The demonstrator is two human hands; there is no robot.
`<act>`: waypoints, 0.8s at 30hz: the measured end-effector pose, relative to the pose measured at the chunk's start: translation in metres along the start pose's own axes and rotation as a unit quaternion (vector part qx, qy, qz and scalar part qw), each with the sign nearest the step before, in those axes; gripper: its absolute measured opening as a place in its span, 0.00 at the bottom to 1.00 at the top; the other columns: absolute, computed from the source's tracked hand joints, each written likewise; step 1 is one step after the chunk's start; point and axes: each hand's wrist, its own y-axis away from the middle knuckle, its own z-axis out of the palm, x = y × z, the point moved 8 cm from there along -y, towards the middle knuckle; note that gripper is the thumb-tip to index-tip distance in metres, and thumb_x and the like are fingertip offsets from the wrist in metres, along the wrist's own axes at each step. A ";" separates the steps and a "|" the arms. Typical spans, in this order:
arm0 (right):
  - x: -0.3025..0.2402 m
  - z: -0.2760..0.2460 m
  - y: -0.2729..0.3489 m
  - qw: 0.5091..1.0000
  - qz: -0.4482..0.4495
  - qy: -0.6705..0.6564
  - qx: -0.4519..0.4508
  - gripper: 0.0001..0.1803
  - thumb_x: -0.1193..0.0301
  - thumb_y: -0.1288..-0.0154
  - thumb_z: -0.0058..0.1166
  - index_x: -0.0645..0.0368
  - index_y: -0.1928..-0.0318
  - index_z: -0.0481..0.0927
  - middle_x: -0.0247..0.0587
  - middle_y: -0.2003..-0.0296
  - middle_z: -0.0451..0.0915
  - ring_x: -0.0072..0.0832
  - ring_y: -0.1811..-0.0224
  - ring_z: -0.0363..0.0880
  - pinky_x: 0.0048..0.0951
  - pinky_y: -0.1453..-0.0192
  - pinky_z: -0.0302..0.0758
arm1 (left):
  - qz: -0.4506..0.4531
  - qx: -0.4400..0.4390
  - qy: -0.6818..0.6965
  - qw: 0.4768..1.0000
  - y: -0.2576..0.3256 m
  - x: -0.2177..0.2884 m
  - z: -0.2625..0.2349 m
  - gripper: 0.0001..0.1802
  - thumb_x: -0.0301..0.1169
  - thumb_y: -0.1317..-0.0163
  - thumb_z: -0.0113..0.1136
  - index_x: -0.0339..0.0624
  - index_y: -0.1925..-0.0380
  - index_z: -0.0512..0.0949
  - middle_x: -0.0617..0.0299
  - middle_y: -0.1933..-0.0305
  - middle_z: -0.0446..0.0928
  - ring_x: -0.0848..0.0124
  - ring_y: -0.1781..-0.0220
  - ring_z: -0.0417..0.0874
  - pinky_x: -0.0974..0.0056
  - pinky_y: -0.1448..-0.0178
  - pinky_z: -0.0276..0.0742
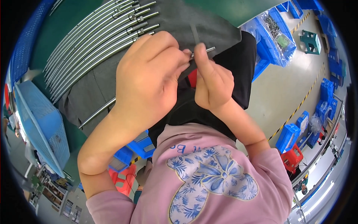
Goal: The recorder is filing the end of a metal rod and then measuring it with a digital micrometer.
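My left hand (147, 80) is closed around a long thin metal rod (97, 111) whose shaft runs down and to the left from under my palm. My right hand (209, 83) pinches the rod's end (209, 49) between thumb and forefinger, close against my left fingertips. Both hands meet above a grey mat (179, 18) on the green table. Several more curved metal rods with fitted ends (97, 37) lie side by side on the mat, up and to the left of my hands.
A light blue perforated plastic crate (41, 123) stands at the left. Blue bins and a clear bag of small parts (278, 35) sit at the upper right. More blue crates (289, 136) line the floor by a yellow-black stripe. My pink sleeves fill the bottom.
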 end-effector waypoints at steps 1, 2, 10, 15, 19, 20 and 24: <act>0.000 0.000 0.002 1.000 -0.005 -0.002 0.018 0.31 0.84 0.61 0.51 0.67 0.49 0.80 0.33 0.86 0.62 0.25 0.90 0.62 0.24 0.84 0.64 | -0.008 -0.002 0.005 1.000 0.000 -0.001 0.000 0.12 0.16 0.61 0.65 0.38 0.74 0.77 0.60 0.72 0.71 0.60 0.71 0.72 0.60 0.69 0.69; -0.001 -0.003 0.015 1.000 -0.003 -0.001 0.019 0.31 0.84 0.61 0.51 0.67 0.49 0.80 0.33 0.86 0.62 0.25 0.90 0.62 0.24 0.84 0.64 | -0.006 -0.003 0.005 1.000 0.002 0.001 0.001 0.12 0.16 0.61 0.65 0.38 0.74 0.77 0.60 0.72 0.71 0.60 0.71 0.72 0.60 0.69 0.69; -0.003 -0.002 0.010 1.000 0.017 -0.014 -0.003 0.33 0.83 0.62 0.52 0.66 0.47 0.80 0.34 0.86 0.62 0.25 0.90 0.62 0.25 0.85 0.63 | 0.007 0.007 -0.007 1.000 0.000 0.003 -0.001 0.11 0.16 0.60 0.65 0.37 0.75 0.76 0.60 0.73 0.71 0.60 0.73 0.72 0.60 0.70 0.69; 0.004 -0.003 0.023 0.999 0.039 -0.002 -0.005 0.34 0.83 0.61 0.51 0.64 0.44 0.78 0.33 0.85 0.60 0.26 0.90 0.58 0.27 0.85 0.60 | -0.003 0.001 -0.010 1.000 -0.001 0.002 0.002 0.11 0.16 0.60 0.65 0.37 0.75 0.76 0.59 0.73 0.71 0.60 0.72 0.72 0.60 0.70 0.68; -0.005 -0.004 0.020 0.999 0.044 0.012 -0.008 0.34 0.83 0.61 0.52 0.64 0.45 0.79 0.33 0.85 0.60 0.26 0.90 0.58 0.27 0.85 0.60 | -0.024 0.000 0.011 1.000 0.000 0.000 0.001 0.10 0.17 0.58 0.65 0.38 0.74 0.77 0.59 0.73 0.71 0.60 0.72 0.73 0.60 0.70 0.69; -0.004 -0.007 0.031 0.999 0.048 0.023 -0.010 0.34 0.83 0.61 0.51 0.64 0.45 0.79 0.33 0.86 0.58 0.26 0.90 0.57 0.27 0.85 0.59 | -0.020 0.000 0.010 1.000 0.000 -0.001 0.000 0.10 0.17 0.58 0.65 0.38 0.74 0.77 0.59 0.73 0.71 0.60 0.72 0.73 0.60 0.70 0.69; -0.011 -0.029 0.057 0.995 0.074 -0.033 -0.049 0.32 0.84 0.58 0.51 0.68 0.45 0.78 0.34 0.86 0.57 0.27 0.90 0.56 0.28 0.84 0.57 | -0.031 -0.017 -0.001 0.999 0.002 -0.002 0.001 0.09 0.18 0.56 0.66 0.38 0.73 0.78 0.59 0.74 0.72 0.60 0.72 0.74 0.61 0.68 0.70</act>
